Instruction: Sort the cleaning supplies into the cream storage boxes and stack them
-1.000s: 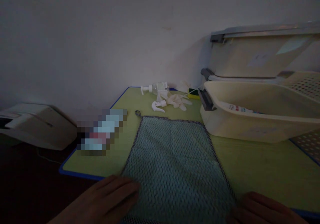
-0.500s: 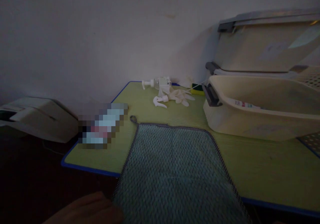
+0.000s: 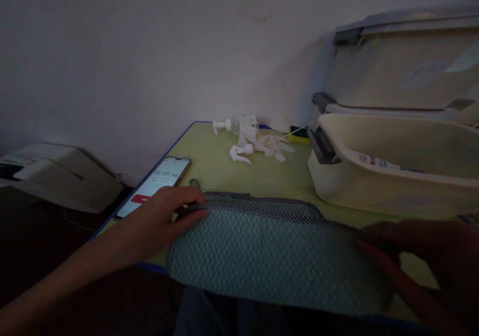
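A blue-green textured cleaning cloth (image 3: 269, 256) with a black-and-white checked border is folded over on itself near the table's front edge. Its near edge is lifted back toward the far edge, and a hanging loop shows at its far left corner. My left hand (image 3: 179, 211) pinches the left end of the raised edge between thumb and fingers. At the right end, my right hand (image 3: 415, 256) grips the same edge; it is dim, and part of it runs out of the picture.
A phone (image 3: 155, 183) with a running timer lies left of the cloth. Behind are a pump bottle (image 3: 243, 123) on its side, white gloves (image 3: 267, 144), a spray nozzle (image 3: 241, 153) and a sponge (image 3: 298, 134). A cream bin (image 3: 392, 186) with raised lid stands right; a white box (image 3: 63, 176) stands left.
The cloth lay spread flat; now its near part is folded up and away from me. My left hand has risen from the lower edge, and my right hand has come into view.
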Available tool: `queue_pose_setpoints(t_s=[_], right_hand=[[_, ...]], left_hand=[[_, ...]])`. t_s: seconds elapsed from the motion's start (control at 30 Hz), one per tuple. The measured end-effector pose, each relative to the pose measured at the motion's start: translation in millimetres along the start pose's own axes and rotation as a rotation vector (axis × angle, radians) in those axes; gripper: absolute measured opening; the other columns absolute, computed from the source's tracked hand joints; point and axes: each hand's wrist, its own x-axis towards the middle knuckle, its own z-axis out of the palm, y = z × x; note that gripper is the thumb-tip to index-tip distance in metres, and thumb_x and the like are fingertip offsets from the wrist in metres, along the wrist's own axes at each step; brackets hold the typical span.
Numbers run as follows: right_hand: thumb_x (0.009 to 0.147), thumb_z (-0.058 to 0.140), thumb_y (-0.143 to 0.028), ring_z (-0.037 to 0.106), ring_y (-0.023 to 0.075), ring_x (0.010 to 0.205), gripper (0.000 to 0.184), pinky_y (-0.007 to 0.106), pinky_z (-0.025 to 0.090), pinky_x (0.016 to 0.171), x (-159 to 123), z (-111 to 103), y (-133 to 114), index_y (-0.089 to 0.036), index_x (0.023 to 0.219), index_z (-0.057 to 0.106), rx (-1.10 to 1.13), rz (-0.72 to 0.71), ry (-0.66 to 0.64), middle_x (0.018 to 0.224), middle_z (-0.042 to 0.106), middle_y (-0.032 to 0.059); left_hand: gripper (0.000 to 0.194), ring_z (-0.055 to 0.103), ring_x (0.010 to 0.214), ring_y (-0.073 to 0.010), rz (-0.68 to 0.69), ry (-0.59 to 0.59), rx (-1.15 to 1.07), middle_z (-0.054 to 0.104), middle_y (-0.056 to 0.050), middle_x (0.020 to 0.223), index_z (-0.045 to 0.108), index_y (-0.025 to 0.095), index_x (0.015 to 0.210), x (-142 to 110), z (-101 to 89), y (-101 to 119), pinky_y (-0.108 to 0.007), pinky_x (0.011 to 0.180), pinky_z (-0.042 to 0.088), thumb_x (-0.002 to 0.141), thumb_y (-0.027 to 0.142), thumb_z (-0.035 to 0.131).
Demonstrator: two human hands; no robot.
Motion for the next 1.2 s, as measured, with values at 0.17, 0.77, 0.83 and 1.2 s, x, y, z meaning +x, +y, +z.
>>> queue_pose_setpoints(t_s=[0.17, 0.77, 0.83, 1.2], right_hand=[[0.092, 0.037, -0.029, 0.058, 0.0128, 0.039, 0.01, 0.018, 0.041, 0.034, 40, 21, -7, -0.022, 0.086, 0.041, 0.159, -0.067, -0.051, 0.053, 0.06, -0.0022], [0.088, 0.032, -0.013, 0.061, 0.0146, 0.049, 0.024, 0.024, 0.047, 0.044, 45, 56, 9, -0.016, 0.079, 0.054, 0.039, -0.157, -0.095, 0.064, 0.063, 0.0039], [0.087, 0.031, -0.009, 0.06, 0.0143, 0.049, 0.027, 0.025, 0.047, 0.043, 42, 56, 9, -0.015, 0.081, 0.056, -0.028, -0.201, -0.101, 0.069, 0.062, 0.0053], [0.074, 0.031, 0.003, 0.053, 0.0156, 0.045, 0.036, 0.025, 0.039, 0.034, 39, 49, 2, -0.013, 0.085, 0.061, -0.447, -0.309, -0.087, 0.077, 0.058, 0.0089]], left_hand=[[0.019, 0.057, 0.069, -0.0152, -0.026, -0.103, 0.105, 0.062, -0.001, 0.072, 0.059, 0.018, 0.076, 34, 14.3, 4, -0.027, 0.064, 0.042, 0.082, 0.025, 0.042], [0.015, 0.054, 0.059, -0.0164, -0.114, -0.087, 0.365, 0.055, -0.001, 0.06, 0.05, 0.018, 0.071, 49, 39.2, 0, -0.027, 0.056, 0.037, 0.078, 0.02, 0.037], [0.013, 0.055, 0.058, -0.0166, -0.118, -0.1, 0.402, 0.055, -0.001, 0.06, 0.049, 0.018, 0.071, 50, 40.0, 3, -0.027, 0.055, 0.038, 0.078, 0.018, 0.038], [0.024, 0.062, 0.079, -0.0242, -0.015, -0.014, 0.692, 0.061, -0.011, 0.091, 0.052, 0.013, 0.101, 39, 45.3, 9, -0.033, 0.06, 0.049, 0.084, 0.009, 0.036]])
